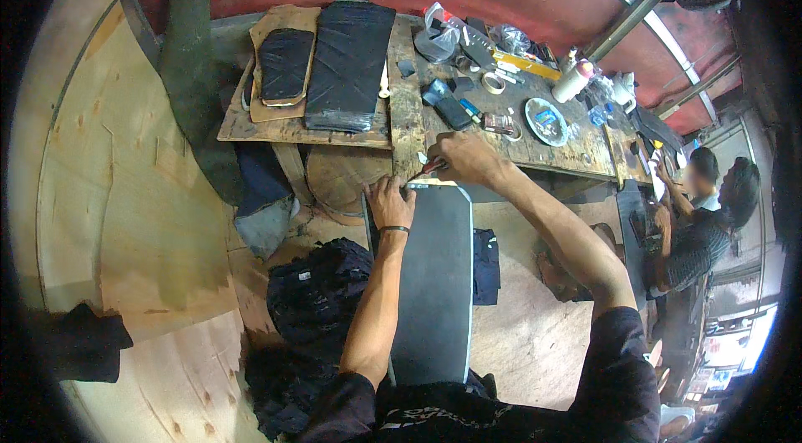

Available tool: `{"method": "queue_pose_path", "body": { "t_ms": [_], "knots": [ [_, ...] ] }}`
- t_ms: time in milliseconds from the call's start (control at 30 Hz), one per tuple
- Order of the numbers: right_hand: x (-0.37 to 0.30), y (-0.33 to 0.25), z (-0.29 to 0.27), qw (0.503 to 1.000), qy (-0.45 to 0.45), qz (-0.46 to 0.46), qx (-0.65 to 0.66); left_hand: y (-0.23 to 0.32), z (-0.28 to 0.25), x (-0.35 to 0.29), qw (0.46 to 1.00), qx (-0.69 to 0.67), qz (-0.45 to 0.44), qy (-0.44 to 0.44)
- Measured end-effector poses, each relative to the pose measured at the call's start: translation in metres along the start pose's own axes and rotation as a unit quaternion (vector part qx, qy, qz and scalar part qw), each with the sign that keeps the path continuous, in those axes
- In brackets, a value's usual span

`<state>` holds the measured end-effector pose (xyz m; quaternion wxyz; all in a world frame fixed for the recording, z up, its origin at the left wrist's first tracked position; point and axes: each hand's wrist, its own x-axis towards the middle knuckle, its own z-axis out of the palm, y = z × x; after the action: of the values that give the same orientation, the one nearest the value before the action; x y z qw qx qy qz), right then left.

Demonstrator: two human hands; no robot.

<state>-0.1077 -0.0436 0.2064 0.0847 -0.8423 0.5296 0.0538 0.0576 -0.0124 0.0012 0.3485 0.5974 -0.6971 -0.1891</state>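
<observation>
A long dark grey panel [433, 276] with a pale edge and cut corners reaches from my body to the front edge of the workbench. My left hand [390, 205] grips its far left corner, fingers bent over the end. My right hand [469, 159] is closed around a small red-handled tool [432, 166] just above that same end. The tool's tip points toward my left fingers; its exact kind is too small to make out. A pale strip [433, 182] shows along the panel's far edge.
Stacked black sheets [349, 63] lie on the wooden workbench [407, 121]. Further right are a tape roll [493, 83], a plate [546, 122] and a white bottle [573, 81]. Dark cloth [322, 288] is heaped at my left. Two people [710, 217] sit at the far right.
</observation>
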Motion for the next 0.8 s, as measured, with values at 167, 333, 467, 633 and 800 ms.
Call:
{"method": "queue_pose_path", "body": {
  "t_ms": [167,333,467,633,800],
  "knots": [
    [0.020,-0.019,-0.003,0.996,-0.071,0.037,-0.043,0.001,-0.005,0.002,1.000,-0.003,0.026,0.012],
    [0.027,-0.017,-0.002,0.994,-0.055,-0.032,-0.084,0.000,-0.003,0.001,0.999,0.007,0.037,0.023],
    [0.041,-0.023,0.007,0.990,-0.063,-0.046,-0.116,-0.003,0.000,0.002,0.997,-0.024,0.050,0.049],
    [0.053,-0.034,0.009,0.987,-0.063,-0.065,-0.131,-0.006,0.000,0.003,0.996,-0.034,0.057,0.056],
    [0.051,-0.041,-0.006,0.998,-0.064,-0.002,-0.020,-0.006,-0.001,0.002,0.997,-0.029,0.051,0.046]
  ]
}}
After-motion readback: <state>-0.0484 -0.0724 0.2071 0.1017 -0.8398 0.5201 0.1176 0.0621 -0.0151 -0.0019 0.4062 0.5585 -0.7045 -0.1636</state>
